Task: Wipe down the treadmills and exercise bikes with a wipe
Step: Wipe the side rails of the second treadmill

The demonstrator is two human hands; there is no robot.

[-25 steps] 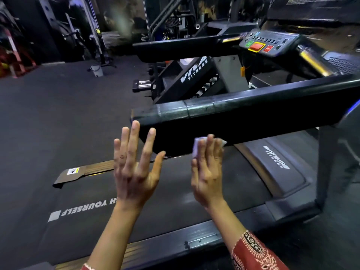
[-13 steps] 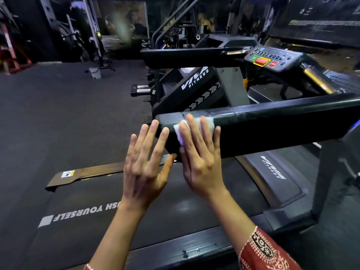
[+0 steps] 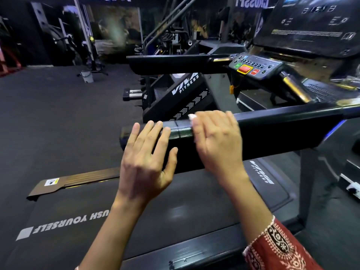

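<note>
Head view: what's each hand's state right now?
Left hand: open, holding nothing, by the end of the handrail.
Right hand: open, flat fingers pressing the wipe onto the handrail.

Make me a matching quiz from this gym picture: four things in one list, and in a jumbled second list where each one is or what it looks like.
Things
1. wipe
2. left hand
3. large console button
4. bucket

Descriptions
A. red, on the control panel
B. standing on the floor, far back on the left
C. open, fingers straight, at the near end of the handrail
D. white, pressed on the handrail under the right hand

Pairs: 1-D, 2-C, 3-A, 4-B
</note>
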